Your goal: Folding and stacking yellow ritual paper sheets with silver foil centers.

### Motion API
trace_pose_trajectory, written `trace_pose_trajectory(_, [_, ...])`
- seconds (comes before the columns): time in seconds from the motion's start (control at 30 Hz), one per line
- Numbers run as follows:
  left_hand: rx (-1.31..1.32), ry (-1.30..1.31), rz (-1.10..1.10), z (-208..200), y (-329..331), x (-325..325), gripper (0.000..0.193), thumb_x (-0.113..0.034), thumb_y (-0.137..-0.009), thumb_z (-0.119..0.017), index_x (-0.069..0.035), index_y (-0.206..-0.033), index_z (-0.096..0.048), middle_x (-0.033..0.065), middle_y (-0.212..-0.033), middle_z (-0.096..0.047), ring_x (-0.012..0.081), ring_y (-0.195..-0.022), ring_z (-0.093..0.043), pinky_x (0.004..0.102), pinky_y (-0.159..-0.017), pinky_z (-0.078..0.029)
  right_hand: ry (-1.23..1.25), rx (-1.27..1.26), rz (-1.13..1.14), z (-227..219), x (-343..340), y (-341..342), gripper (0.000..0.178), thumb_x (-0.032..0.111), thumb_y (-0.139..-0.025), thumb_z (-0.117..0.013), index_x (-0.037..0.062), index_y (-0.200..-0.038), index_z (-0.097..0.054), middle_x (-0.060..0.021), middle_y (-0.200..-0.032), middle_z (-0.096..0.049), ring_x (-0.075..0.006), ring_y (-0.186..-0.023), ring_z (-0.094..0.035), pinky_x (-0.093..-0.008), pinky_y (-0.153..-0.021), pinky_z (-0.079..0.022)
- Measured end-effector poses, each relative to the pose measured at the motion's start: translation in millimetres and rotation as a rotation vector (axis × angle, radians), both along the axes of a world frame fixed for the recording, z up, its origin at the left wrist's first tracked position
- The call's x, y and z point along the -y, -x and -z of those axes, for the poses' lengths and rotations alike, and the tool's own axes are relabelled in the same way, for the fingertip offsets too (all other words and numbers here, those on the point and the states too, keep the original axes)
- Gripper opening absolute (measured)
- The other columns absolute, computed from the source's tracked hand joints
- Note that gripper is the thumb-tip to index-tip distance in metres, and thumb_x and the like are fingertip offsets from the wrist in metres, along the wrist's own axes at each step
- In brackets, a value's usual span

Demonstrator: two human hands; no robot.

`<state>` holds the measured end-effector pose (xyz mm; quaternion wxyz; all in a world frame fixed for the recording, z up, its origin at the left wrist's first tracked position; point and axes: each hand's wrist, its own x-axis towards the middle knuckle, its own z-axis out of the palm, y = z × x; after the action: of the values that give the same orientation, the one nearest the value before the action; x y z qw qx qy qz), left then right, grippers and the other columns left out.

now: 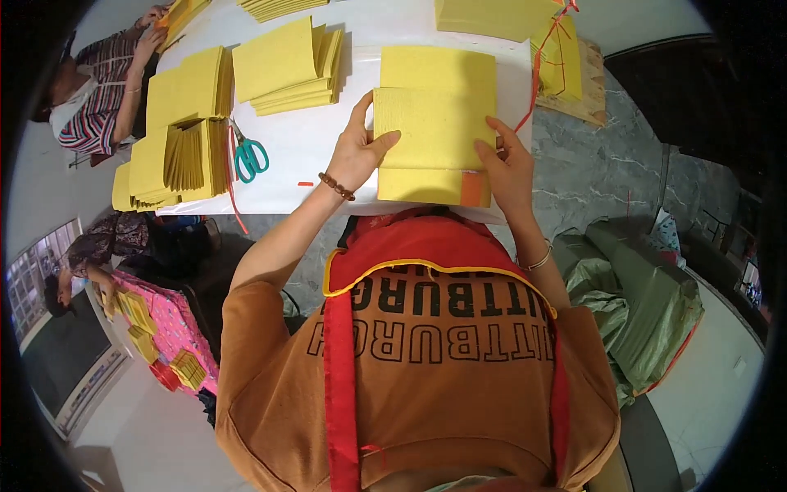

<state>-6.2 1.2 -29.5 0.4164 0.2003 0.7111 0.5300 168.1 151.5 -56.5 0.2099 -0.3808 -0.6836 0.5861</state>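
Folded paper sheet lies on the table at its near edge, directly in front of the person. Left hand rests on the sheet's left edge; right hand on its right edge. A second sheet lies under it, farther from the person. Left of the hands: scissors on the table. Behind the scissors, a paper stack. Further left, at the table's left edge, folded stacks. Far right corner: another stack with string across it. Sacks sit on the floor right of the person. Another person sits at the table's far left.
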Motion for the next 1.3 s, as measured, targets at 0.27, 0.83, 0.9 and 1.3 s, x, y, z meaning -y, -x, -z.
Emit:
trace_pose_trajectory(0.27, [-0.08,-0.012,-0.059,11,1,-3,0.072,-0.008,-0.083,-0.062,-0.005,-0.14,-0.018,0.0085,-0.071,-0.063,0.0073,-0.056,-0.053,0.0234,-0.05,-0.041,-0.05,0.039,0.025,-1,-3,5,0.036,0.011,-0.079,-0.063,0.0029,-0.113,-0.057,0.0,-0.067,-0.046,-0.008,-0.058,-0.042,-0.0232,-0.053,-0.039])
trace_pose_trajectory(0.83, [-1.32,-0.104,0.501,10,-34,-32,0.048,-0.028,-0.079,-0.061,-0.01,-0.121,-0.049,0.0145,-0.126,-0.045,0.0301,-0.118,-0.04,0.0438,-0.096,-0.031,-0.092,0.039,0.045,0,3,3,0.035,0.01,-0.078,-0.064,0.0014,-0.112,-0.057,-0.0047,-0.073,-0.055,-0.0109,-0.056,-0.047,-0.0245,-0.05,-0.04])
trace_pose_trajectory(0.9, [-1.336,-0.091,0.509,6,-36,-32,0.048,-0.028,-0.079,-0.061,-0.011,-0.122,-0.048,0.0149,-0.126,-0.044,0.0303,-0.119,-0.039,0.0442,-0.097,-0.031,-0.265,0.128,0.033,-17,7,1,0.038,0.013,-0.078,-0.064,0.0031,-0.115,-0.056,-0.0077,-0.087,-0.056,-0.0153,-0.069,-0.053,-0.0291,-0.061,-0.043])
trace_pose_trajectory(1.3, [-1.135,-0.321,0.509,14,-19,-24,0.05,-0.027,-0.073,-0.065,-0.009,-0.118,-0.052,0.0146,-0.121,-0.045,0.0321,-0.118,-0.036,0.0447,-0.095,-0.03,-0.885,0.485,-0.489,-17,34,-10,0.063,0.042,-0.087,-0.048,0.0034,-0.135,-0.035,-0.012,-0.142,-0.031,-0.0275,-0.134,-0.023,-0.0587,-0.104,-0.007])
